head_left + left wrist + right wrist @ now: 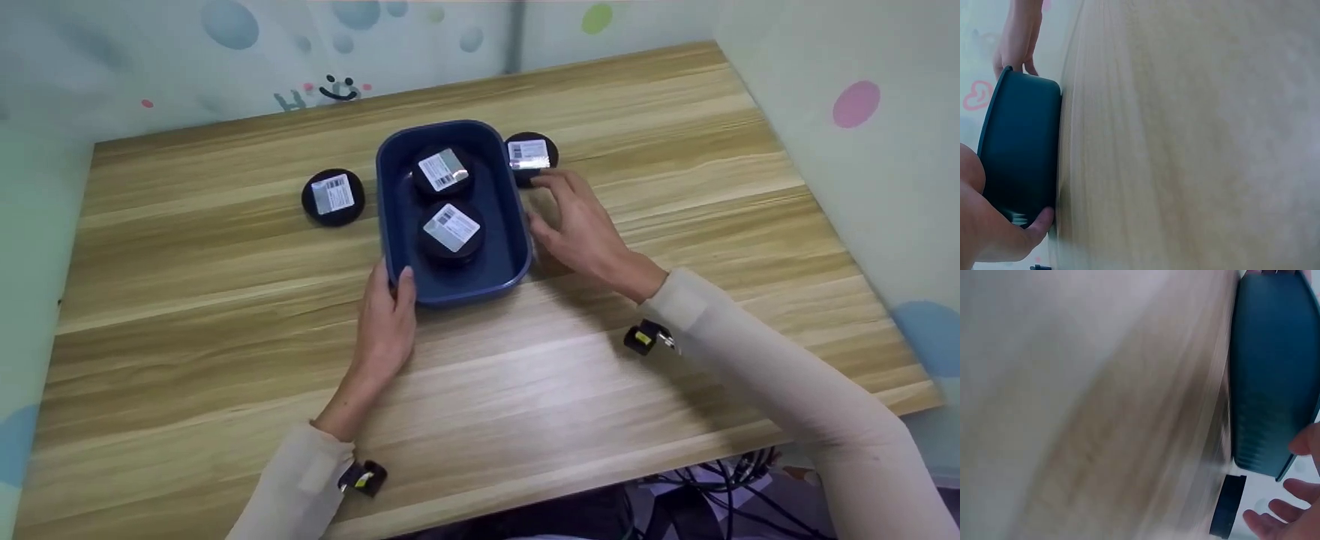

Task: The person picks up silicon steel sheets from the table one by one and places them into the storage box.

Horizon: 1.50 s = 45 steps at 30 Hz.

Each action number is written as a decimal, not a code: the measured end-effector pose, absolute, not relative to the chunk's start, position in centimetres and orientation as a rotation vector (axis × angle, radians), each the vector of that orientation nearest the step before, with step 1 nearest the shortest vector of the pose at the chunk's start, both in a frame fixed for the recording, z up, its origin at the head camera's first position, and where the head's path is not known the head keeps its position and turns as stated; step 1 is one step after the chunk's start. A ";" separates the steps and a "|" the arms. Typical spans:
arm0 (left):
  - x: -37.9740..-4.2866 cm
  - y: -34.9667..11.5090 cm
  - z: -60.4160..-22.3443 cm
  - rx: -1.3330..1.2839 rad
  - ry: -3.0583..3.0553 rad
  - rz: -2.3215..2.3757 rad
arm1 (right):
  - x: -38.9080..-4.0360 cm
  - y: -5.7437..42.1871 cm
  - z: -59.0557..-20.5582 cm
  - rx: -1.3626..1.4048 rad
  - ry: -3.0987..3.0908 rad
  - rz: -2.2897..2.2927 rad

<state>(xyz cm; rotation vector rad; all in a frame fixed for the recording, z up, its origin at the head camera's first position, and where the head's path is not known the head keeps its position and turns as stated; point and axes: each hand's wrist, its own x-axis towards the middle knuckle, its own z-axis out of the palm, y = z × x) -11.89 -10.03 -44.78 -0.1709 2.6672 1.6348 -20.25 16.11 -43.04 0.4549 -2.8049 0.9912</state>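
A deep blue plastic tray (472,289) with rounded corners sits mid-table. Inside it are two round black disc-shaped containers with labels, one farther back (442,172) and one nearer (451,231). My left hand (384,322) grips the tray's near left corner, thumb at the rim. Beside the tray's right wall is my right hand (581,229), its fingers spread and bent, holding nothing. Its fingertips are near a third labelled black disc (529,154), which lies against the tray's far right side. The right wrist view shows that disc (1228,506) as a short dark cylinder below the fingers.
Another labelled black disc (334,197) lies on the wooden table (225,315), left of the tray. Printed wall panels (450,45) border the table at the back and sides. Dark cables (720,480) hang past its front edge.
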 end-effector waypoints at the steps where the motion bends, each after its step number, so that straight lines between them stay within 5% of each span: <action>1: -11.9 -10.0 -44.8 -0.171 2.668 1.635 | -20.5 16.2 -43.0 0.463 -2.798 0.976; 45: -11.8 -10.0 -44.9 -0.173 2.710 1.665 | -29.3 16.1 -42.0 0.359 -3.198 0.780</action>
